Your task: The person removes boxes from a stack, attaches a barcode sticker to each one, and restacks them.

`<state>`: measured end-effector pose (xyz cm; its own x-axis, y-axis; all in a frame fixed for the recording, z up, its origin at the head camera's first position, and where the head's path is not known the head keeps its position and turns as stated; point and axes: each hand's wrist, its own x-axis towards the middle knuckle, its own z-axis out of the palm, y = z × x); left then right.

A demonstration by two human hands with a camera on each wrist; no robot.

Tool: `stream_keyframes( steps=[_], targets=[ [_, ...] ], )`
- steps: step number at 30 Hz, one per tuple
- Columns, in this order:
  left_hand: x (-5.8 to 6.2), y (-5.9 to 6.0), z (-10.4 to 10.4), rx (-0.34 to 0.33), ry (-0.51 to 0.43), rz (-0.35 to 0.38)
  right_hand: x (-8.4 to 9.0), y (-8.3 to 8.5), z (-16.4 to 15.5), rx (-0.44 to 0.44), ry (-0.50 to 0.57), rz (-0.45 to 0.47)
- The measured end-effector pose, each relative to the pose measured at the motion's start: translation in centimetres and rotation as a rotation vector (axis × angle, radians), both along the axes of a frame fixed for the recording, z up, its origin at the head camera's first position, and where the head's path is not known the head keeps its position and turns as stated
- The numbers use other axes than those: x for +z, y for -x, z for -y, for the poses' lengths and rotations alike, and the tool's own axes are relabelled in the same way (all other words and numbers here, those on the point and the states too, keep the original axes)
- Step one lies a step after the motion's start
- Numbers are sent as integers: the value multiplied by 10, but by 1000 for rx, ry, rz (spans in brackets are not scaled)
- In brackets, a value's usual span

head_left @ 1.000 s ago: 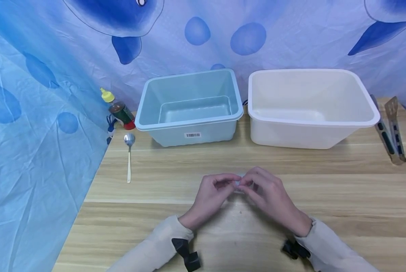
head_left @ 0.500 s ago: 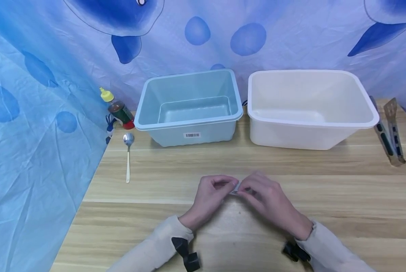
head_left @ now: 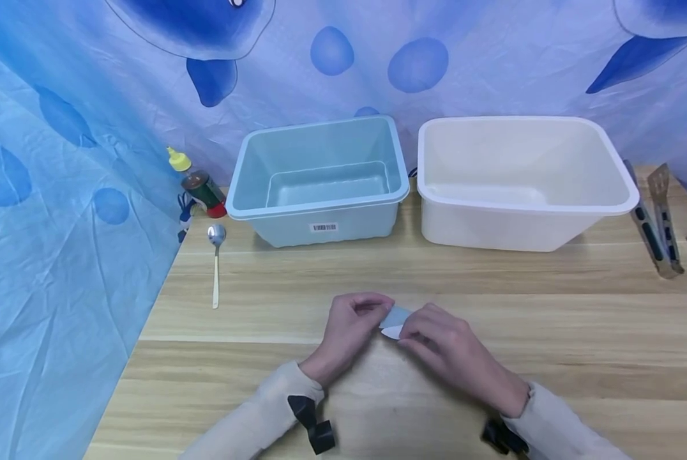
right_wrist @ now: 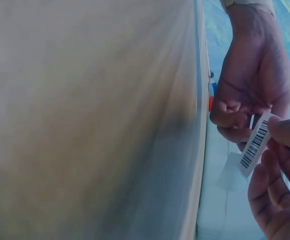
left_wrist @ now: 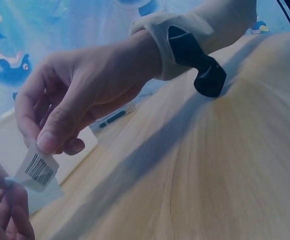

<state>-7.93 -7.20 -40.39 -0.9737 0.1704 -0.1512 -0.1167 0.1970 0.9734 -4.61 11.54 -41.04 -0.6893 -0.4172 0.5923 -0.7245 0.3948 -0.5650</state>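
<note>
White paper, a small label point(head_left: 394, 317) printed with a barcode, sits pinched between both hands above the wooden table point(head_left: 493, 294), near its front edge and in front of the gap between the two bins. The left hand point(head_left: 352, 332) has its thumb and curled fingers closed on one end of the label; the right hand point(head_left: 444, 348) pinches the other end with thumb and forefinger, the remaining fingers curled under. In the right wrist view the barcode strip point(right_wrist: 255, 145) shows plainly, with a paler, translucent flap hanging from it; whether that is backing or part of the label cannot be told. The left wrist view shows the same strip point(left_wrist: 38, 170) held at its top by the right thumb.

Behind the hands stand a blue bin point(head_left: 320, 220), which bears its own barcode sticker on the front wall, and to its right a white bin point(head_left: 527, 227), the two just beside each other. Left of the blue bin lie a spoon point(head_left: 216, 265) and a bottle point(head_left: 196, 185) with a yellow cap. Tongs point(head_left: 656, 220) rest at the far right. Blue patterned cloth point(head_left: 62, 223) hangs behind and to the left.
</note>
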Motion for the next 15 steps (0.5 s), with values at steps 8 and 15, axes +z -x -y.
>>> stream_keyframes(
  steps=[8,15],
  targets=[
    [-3,3,9,11,34,-7,-1,-6,1,8,-12,51],
    [-8,9,18,-43,119,-81,-2,-7,0,34,16,13]
  ],
)
